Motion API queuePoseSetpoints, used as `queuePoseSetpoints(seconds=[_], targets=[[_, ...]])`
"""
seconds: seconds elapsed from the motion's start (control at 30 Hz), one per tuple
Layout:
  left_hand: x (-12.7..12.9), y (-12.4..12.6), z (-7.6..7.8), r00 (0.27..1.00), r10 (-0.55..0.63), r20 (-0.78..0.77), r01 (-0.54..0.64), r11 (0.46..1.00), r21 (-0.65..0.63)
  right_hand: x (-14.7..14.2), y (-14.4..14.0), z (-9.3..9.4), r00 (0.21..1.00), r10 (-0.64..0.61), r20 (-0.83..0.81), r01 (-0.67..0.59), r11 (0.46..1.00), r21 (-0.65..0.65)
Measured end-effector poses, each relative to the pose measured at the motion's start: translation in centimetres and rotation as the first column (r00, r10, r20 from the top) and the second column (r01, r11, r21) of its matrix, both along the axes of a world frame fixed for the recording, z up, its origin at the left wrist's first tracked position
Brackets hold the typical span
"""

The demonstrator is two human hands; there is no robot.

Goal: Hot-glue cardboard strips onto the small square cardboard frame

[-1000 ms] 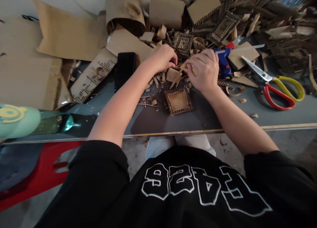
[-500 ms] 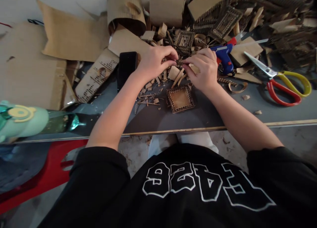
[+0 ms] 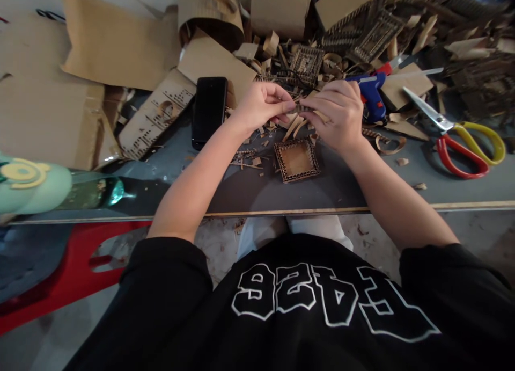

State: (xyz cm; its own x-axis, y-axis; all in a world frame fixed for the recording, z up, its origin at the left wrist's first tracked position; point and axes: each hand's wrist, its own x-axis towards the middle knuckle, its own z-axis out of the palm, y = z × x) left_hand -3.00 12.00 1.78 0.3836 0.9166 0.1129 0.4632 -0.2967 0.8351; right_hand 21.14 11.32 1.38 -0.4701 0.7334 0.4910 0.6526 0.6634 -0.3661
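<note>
My left hand [image 3: 262, 103] and my right hand [image 3: 337, 112] meet above the grey table [image 3: 450, 191], and both pinch one thin cardboard strip [image 3: 301, 109] between their fingertips. Directly below the hands lies a small square cardboard tray [image 3: 296, 159] with a corrugated rim, flat on the table. Loose cardboard scraps [image 3: 246, 157] are scattered to its left.
A black phone [image 3: 208, 111] lies left of my left hand. A blue glue gun [image 3: 372, 93] and red-and-yellow scissors [image 3: 462, 139] sit to the right. Cardboard sheets [image 3: 116, 43] and a heap of offcuts [image 3: 362, 27] fill the back. A green bottle [image 3: 48, 191] lies at the left.
Both hands have lifted slightly from the scrap pile and drawn together, now holding the strip between them. The tray has not moved.
</note>
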Motion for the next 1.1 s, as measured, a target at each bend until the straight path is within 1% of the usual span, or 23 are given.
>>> queuePoseSetpoints(seconds=[0.1,0.2,0.37,0.43,0.5,0.57,0.63,0.67,0.7,0.77,0.83,0.87,0.93,1.0,1.03,1.1], targets=[[0.0,-0.3,0.3,1.000,-0.011,-0.003,0.011,1.000,0.022,0.1,0.2,-0.3,1.000,-0.015,0.001,0.015,0.999,0.032],[-0.1,-1.1,0.6,1.000,-0.023,0.013,0.022,0.998,0.061,0.2,0.3,-0.5,0.997,-0.075,0.011,0.074,0.995,0.072],[-1.5,-2.8,1.3,0.998,-0.066,-0.021,0.067,0.995,0.079,0.4,0.7,-0.4,0.982,-0.174,0.078,0.168,0.982,0.086],[-2.5,-3.3,1.6,0.995,-0.088,-0.043,0.090,0.994,0.055,0.5,0.9,-0.4,0.966,-0.223,0.128,0.213,0.974,0.082],[-3.5,-3.8,2.0,0.986,-0.152,-0.074,0.153,0.988,0.006,0.5,1.0,-0.4,0.953,-0.262,0.152,0.256,0.965,0.059],[-4.1,-4.5,2.2,0.956,-0.257,-0.138,0.248,0.966,-0.078,0.4,0.8,-0.4,0.950,-0.289,0.119,0.287,0.957,0.034],[-4.1,-5.6,2.4,0.919,-0.320,-0.230,0.292,0.945,-0.148,0.3,0.5,-0.3,0.949,-0.304,0.086,0.305,0.952,0.006],[-3.9,-6.2,2.4,0.910,-0.313,-0.270,0.280,0.947,-0.156,0.2,0.2,-0.2,0.947,-0.310,0.090,0.311,0.950,-0.003],[-3.6,-7.0,2.4,0.911,-0.282,-0.302,0.248,0.958,-0.145,0.1,0.0,-0.1,0.944,-0.313,0.104,0.316,0.949,-0.008],[-2.8,-8.5,2.2,0.929,-0.177,-0.325,0.157,0.984,-0.086,-0.1,-0.4,0.2,0.944,-0.302,0.135,0.307,0.952,-0.016],[-2.0,-9.9,2.0,0.940,-0.069,-0.335,0.073,0.997,-0.002,-0.2,-0.5,0.3,0.952,-0.276,0.130,0.280,0.960,-0.018],[-1.6,-10.4,1.9,0.938,-0.025,-0.346,0.044,0.998,0.047,-0.2,-0.5,0.3,0.958,-0.261,0.117,0.265,0.964,-0.022],[-1.0,-11.1,1.7,0.927,0.022,-0.375,0.024,0.993,0.117,-0.2,-0.3,0.0,0.965,-0.245,0.092,0.249,0.968,-0.039],[-0.3,-11.7,1.4,0.913,0.029,-0.406,0.025,0.992,0.127,-0.2,0.0,-0.4,0.966,-0.247,0.076,0.252,0.966,-0.060],[0.0,-12.1,1.3,0.906,0.048,-0.421,0.005,0.992,0.123,-0.2,0.0,-0.6,0.965,-0.255,0.062,0.259,0.963,-0.070],[0.7,-13.0,0.9,0.883,0.166,-0.438,-0.113,0.983,0.144,-0.1,0.1,-0.9,0.964,-0.267,-0.010,0.266,0.960,-0.086]])
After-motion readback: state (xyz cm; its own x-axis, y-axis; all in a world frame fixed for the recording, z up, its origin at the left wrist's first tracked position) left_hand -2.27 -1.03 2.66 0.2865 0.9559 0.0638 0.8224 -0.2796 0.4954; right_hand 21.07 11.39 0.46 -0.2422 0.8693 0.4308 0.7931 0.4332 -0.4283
